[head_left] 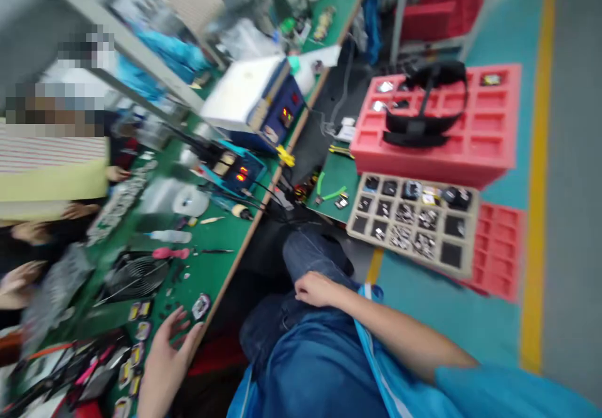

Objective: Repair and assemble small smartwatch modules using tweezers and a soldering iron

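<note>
My left hand (pixel 167 352) is at the edge of the green bench, fingers spread, holding nothing. Just beyond its fingertips lies a small pale and dark device (pixel 200 306). Small black parts (pixel 170 308) are scattered near those fingers. To the left of the hand runs a row of small yellow-and-white units (pixel 137 354). My right hand (pixel 317 289) rests on my thigh with its fingers curled in, and no object shows in it.
A teal soldering station (pixel 239 177) and a blue-and-white powered box (pixel 254 101) stand along the bench. On my right are a beige parts tray (pixel 414 224), a pink foam block (pixel 489 136) with a black strap (pixel 426 108), and green-handled pliers (pixel 332 192). Co-workers' hands (pixel 28 233) are across the bench.
</note>
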The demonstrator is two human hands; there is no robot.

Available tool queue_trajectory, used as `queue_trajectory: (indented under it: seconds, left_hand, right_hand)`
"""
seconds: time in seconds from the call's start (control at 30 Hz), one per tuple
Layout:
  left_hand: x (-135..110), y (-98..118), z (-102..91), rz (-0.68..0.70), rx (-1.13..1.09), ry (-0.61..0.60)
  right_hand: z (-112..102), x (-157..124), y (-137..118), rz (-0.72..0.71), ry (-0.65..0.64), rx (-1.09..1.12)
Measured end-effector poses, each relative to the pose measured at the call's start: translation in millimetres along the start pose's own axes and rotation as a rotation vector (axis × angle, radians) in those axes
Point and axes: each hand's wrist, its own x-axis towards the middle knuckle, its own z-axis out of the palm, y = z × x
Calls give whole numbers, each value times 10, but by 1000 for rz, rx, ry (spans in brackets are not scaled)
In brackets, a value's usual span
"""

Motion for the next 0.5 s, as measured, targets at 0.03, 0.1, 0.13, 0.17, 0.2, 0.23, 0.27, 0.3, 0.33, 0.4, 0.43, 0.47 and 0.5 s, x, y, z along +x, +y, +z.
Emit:
queue_trajectory:
  seconds: [0.03, 0.1, 0.13, 0.17, 0.2, 0.23, 0.27, 0.3, 0.33, 0.4, 0.43, 0.47, 0.5]
  left_hand:
    - [-34, -7, 3, -15, -37, -5]
    - [-82, -47, 16, -30, -96, 4]
    - [-96, -76, 28, -22, -110, 20]
    - [-108, -109, 45, -8, -118, 36]
    - [-118, -146, 68, 10, -124, 48]
    - [-128, -185, 96, 30, -129, 60]
    - [-139, -227, 129, 52, -134, 70]
    - [-151, -270, 166, 79, -140, 82]
    - [-164, -313, 206, 111, -148, 96]
    - [-189, -392, 287, 175, -174, 128]
    - [-200, -426, 324, 203, -194, 140]
    - [-210, -455, 356, 225, -217, 147]
    - [-218, -480, 381, 240, -243, 148]
  right_hand:
    - [6, 47, -28, -32, -32, -33]
    - [8, 144, -102, -85, -66, -106]
    - [1, 187, -150, -107, -74, -139]
    - [-13, 223, -209, -130, -79, -168]
    - [-33, 254, -279, -152, -81, -194]
    - [-59, 280, -362, -175, -83, -216]
    - [-89, 304, -456, -199, -87, -238]
    - [-121, 328, -559, -221, -92, -262]
    - [-153, 355, -669, -242, -99, -285]
    - [-212, 423, -894, -280, -105, -323]
    - [-237, 467, -1001, -299, -101, -334]
    - [-262, 519, -1100, -319, -94, -339]
    - [-288, 581, -1192, -343, -85, -339]
